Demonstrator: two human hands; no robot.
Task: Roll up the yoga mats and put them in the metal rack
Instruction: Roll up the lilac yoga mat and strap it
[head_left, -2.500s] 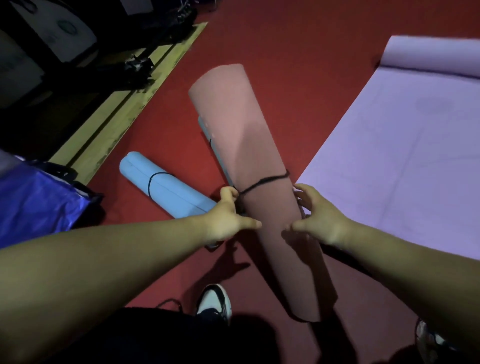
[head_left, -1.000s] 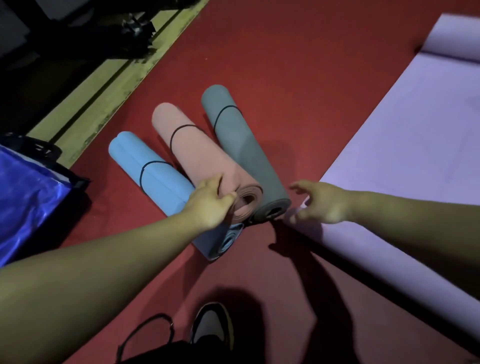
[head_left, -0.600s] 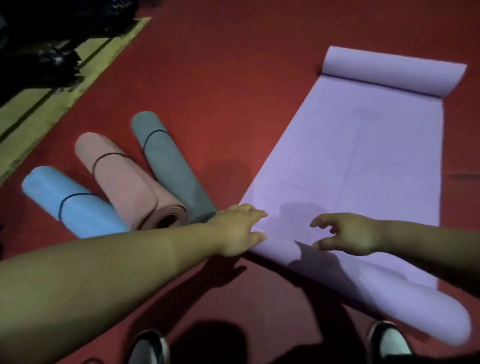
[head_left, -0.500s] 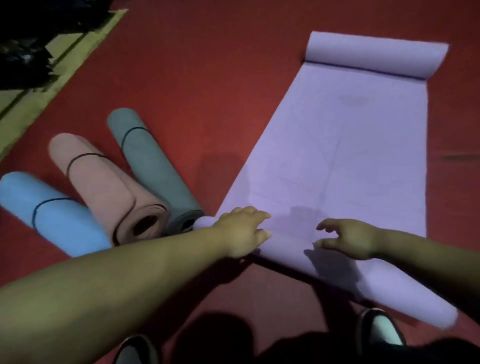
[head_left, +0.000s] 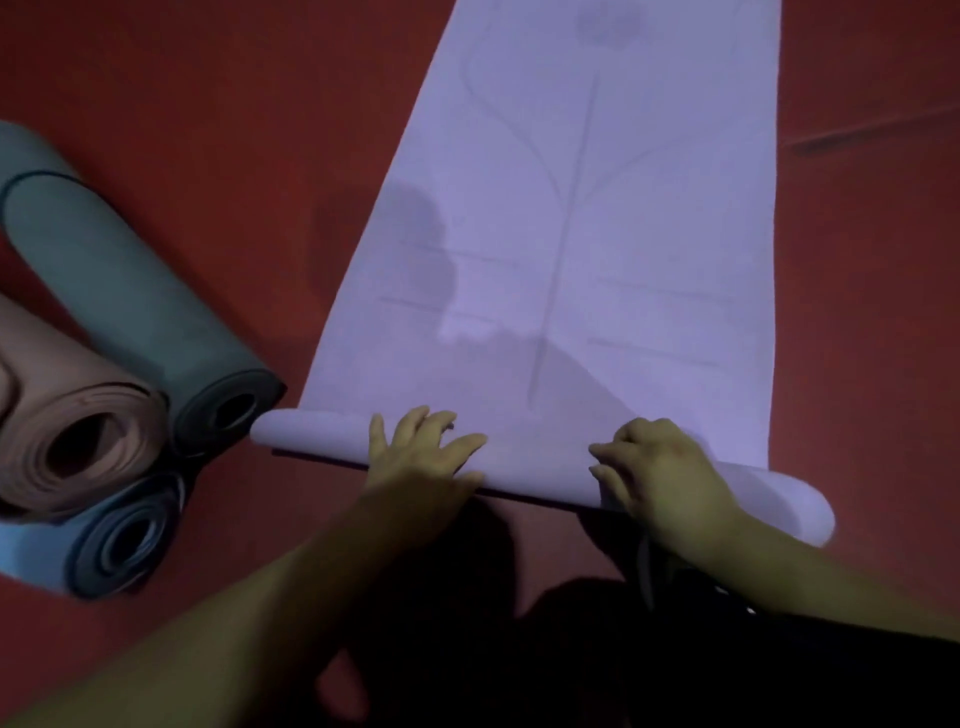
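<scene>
At your far left, three rolled mats lie side by side on the red floor, their open ends facing you. The blue mat is nearest you, the pink mat lies touching it just beyond, and the grey-green mat lies against the pink one's far side, with a dark band round its far end.

Just to their right, the purple mat lies spread out flat on the floor and runs away from you. Only its near end is rolled into a slim tube. Your left hand lies on that tube left of its middle, with the fingers spread and fairly straight. Your right hand sits further right on the tube, apart from the left, with its fingers curled over the roll.
</scene>
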